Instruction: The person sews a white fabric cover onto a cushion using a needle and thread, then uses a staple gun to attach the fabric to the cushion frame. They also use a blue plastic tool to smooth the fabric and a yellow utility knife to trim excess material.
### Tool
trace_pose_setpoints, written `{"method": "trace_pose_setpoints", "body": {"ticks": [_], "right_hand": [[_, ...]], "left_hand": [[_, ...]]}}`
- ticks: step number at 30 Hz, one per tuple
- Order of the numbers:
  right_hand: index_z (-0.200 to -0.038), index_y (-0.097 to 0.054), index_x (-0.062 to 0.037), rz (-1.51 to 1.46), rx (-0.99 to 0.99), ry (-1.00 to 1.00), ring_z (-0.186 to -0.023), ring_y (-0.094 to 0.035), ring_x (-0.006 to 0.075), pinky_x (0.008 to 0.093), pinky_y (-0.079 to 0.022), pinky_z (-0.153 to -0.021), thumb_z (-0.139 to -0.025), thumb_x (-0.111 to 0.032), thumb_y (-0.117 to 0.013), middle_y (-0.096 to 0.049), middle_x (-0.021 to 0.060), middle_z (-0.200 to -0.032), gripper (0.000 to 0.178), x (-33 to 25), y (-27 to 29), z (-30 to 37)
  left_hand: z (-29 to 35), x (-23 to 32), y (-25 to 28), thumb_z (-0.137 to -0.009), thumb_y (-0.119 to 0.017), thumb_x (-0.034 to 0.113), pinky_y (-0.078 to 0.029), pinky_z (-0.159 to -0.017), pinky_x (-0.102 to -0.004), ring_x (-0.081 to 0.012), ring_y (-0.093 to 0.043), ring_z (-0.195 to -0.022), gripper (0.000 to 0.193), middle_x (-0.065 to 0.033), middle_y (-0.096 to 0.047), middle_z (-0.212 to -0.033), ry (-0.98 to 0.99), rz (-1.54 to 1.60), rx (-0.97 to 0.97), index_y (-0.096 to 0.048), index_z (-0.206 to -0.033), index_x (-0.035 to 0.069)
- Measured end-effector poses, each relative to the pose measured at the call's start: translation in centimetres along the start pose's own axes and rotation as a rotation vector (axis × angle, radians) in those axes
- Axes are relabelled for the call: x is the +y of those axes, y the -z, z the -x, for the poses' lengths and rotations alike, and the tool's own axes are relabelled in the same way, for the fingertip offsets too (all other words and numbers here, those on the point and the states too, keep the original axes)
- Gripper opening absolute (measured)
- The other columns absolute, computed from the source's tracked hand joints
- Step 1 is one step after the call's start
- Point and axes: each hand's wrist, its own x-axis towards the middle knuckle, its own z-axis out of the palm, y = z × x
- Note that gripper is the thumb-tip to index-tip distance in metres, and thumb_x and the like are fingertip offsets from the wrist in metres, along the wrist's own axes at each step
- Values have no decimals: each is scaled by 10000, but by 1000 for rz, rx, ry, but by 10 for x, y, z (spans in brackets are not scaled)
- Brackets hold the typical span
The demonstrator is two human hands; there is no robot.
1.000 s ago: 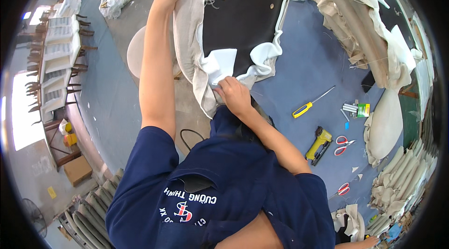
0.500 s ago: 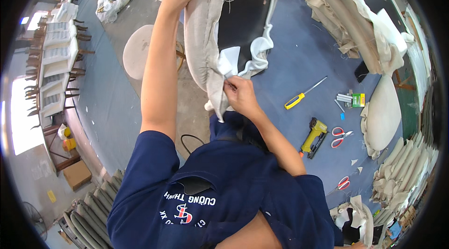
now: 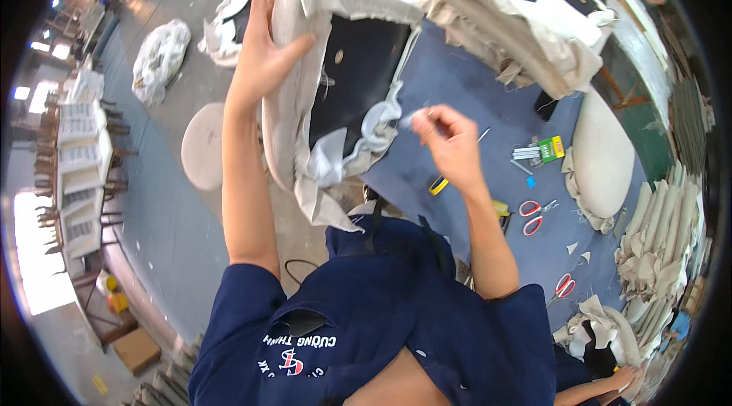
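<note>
An upholstered chair pad [image 3: 287, 131] stands tilted up in front of me, beige fabric folded round a black backing board [image 3: 354, 70]. My left hand [image 3: 265, 59] grips its upper left side, thumb on the fabric edge and fingers behind. White wadding [image 3: 379, 122] curls out along the board's right and lower edges. At the pad's lower right, my right hand [image 3: 453, 145] is closed in a pinch on a pale wisp of wadding. A loose fabric corner [image 3: 328, 211] hangs from the pad's bottom. Behind my right hand, a yellow screwdriver [image 3: 438, 186] is partly hidden.
On the blue table lie a staple box [image 3: 550, 149], red-handled nippers [image 3: 531, 217], red-handled scissors [image 3: 564, 285] and a staple gun [image 3: 501, 209] mostly behind my forearm. Fabric covers [image 3: 511, 32] and an oval pad [image 3: 602, 154] are at right. A co-worker's hand [image 3: 625, 378] shows lower right.
My right hand has moved from the pad's lower corner up and right to its lower right edge. The pad has come lower and left in view, with my left hand still holding it.
</note>
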Motion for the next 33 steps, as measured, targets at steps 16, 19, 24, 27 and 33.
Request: {"method": "trace_pose_setpoints", "body": {"ticks": [16, 19, 24, 27, 33], "right_hand": [[-1023, -662, -9, -445, 313, 341, -704, -540, 72, 221, -388, -570, -1051, -105, -680, -600, 47, -903, 102, -49, 57, 36], [-1062, -621, -19, -319, 454, 411, -688, -535, 80, 239, -400, -573, -1092, -107, -603, -675, 80, -963, 94, -50, 51, 24], [-1118, -557, -5, 0, 773, 348, -719, -623, 85, 248, -520, -708, -1143, -173, -506, -784, 114, -946, 177, -33, 17, -18], [-1125, -545, -11, -26, 706, 394, -856, -724, 149, 276, -560, -801, -1147, -204, -515, -781, 152, -963, 197, -45, 25, -33], [-1121, -558, -4, -21, 625, 431, -897, -751, 174, 299, -587, -833, -1146, -223, -530, -778, 164, -990, 221, -81, 35, -33]], "left_hand": [[47, 82, -86, -628, -740, -30, -407, -1166, -513, -453, -491, -1370, 927, -235, -493, -1504, -282, -10, -319, -467, -1509, 59], [47, 91, -86, -618, -756, -31, -421, -1150, -516, -455, -496, -1359, 923, -216, -494, -1511, -315, 4, -472, -492, -1497, 68], [37, 95, -88, -635, -788, -43, -426, -1149, -504, -440, -479, -1359, 925, -203, -478, -1511, -331, 100, -651, -492, -1504, 66], [21, 93, -93, -624, -774, -42, -452, -1140, -478, -423, -525, -1374, 928, -216, -492, -1521, -324, 63, -633, -486, -1500, 61], [6, 98, -96, -649, -759, -32, -459, -1130, -454, -412, -573, -1340, 866, -231, -562, -1436, -341, 218, -506, -501, -1474, 22]]}}
